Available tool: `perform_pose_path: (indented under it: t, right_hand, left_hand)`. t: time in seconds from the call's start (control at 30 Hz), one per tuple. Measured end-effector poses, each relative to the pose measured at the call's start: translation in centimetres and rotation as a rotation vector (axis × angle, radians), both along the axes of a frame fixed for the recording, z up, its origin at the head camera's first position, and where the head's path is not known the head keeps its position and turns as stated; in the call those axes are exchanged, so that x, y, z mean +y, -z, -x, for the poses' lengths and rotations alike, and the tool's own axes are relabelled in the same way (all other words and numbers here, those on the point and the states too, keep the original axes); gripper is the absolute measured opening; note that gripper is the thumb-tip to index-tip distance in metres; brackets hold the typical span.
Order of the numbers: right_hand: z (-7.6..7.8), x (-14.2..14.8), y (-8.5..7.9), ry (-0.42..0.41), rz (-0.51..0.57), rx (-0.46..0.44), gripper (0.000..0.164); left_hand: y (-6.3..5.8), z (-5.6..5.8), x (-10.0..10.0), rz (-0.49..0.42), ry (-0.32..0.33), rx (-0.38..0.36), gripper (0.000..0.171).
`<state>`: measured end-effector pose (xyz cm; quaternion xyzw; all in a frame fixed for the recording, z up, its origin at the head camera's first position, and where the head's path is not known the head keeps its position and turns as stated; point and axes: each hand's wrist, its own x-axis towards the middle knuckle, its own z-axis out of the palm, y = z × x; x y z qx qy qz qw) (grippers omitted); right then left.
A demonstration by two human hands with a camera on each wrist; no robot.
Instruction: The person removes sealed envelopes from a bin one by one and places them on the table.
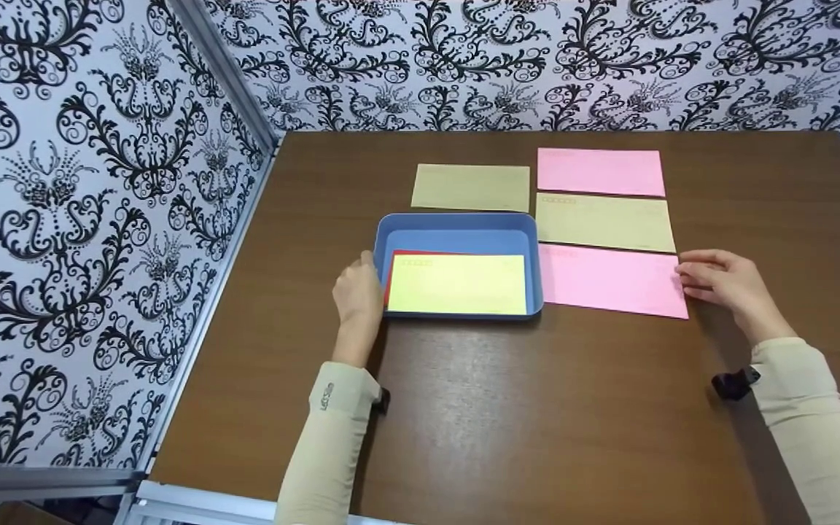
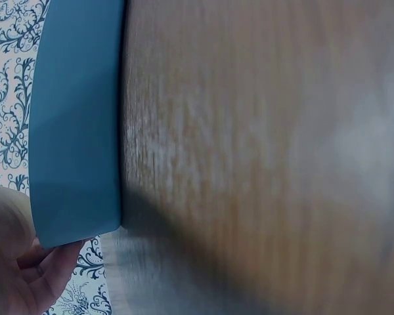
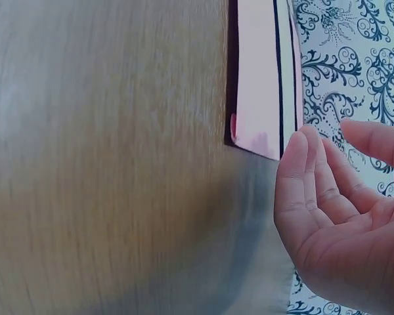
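Observation:
A shallow blue tray (image 1: 456, 223) stands on the table, with a yellow envelope (image 1: 456, 284) lying over a red one (image 1: 389, 288) inside. My left hand (image 1: 359, 290) grips the tray's left side; in the left wrist view its fingers (image 2: 58, 272) curl at the tray's corner. At the right end of the near pink envelope (image 1: 613, 281) is my right hand (image 1: 730, 284). Its fingers are loosely bent and the thumb stands apart from them in the right wrist view, with nothing between. The tray's right wall adjoins that envelope's left end.
Behind the near pink envelope lie a tan envelope (image 1: 606, 221) and another pink envelope (image 1: 600, 172). One more tan envelope (image 1: 471, 187) lies behind the tray. Patterned wall panels (image 1: 493, 65) border the brown table (image 1: 507, 415) at the back and left.

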<state>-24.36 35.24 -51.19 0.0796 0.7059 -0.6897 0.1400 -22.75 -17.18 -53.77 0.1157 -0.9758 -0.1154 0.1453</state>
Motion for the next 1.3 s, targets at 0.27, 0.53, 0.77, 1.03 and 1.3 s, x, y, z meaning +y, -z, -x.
perform_pose_path:
  t: [0.27, 0.53, 0.77, 1.03, 1.3]
  right_hand:
    - [-0.1, -0.6, -0.3, -0.026, -0.020, 0.027, 0.014]
    - [-0.2, -1.2, -0.3, -0.063, -0.117, 0.072, 0.014]
    - [-0.4, -1.7, -0.3, -0.081, -0.111, 0.117, 0.014]
    - [-0.3, -2.4, -0.5, -0.076, -0.120, 0.117, 0.014]
    - [0.2, -4.0, -0.9, -0.079, -0.137, 0.114, 0.031]
  left_hand:
    - [0.0, -0.1, 0.0, 0.027, 0.005, 0.060, 0.016]
    - [0.0, -0.1, 0.1, 0.035, 0.004, 0.059, 0.016]
    - [-0.2, -0.1, 0.0, 0.017, 0.007, 0.018, 0.019]
    - [-0.2, 0.0, -0.1, -0.019, 0.011, -0.029, 0.025]
    - [-0.2, 0.0, 0.0, -0.031, 0.003, -0.032, 0.025]
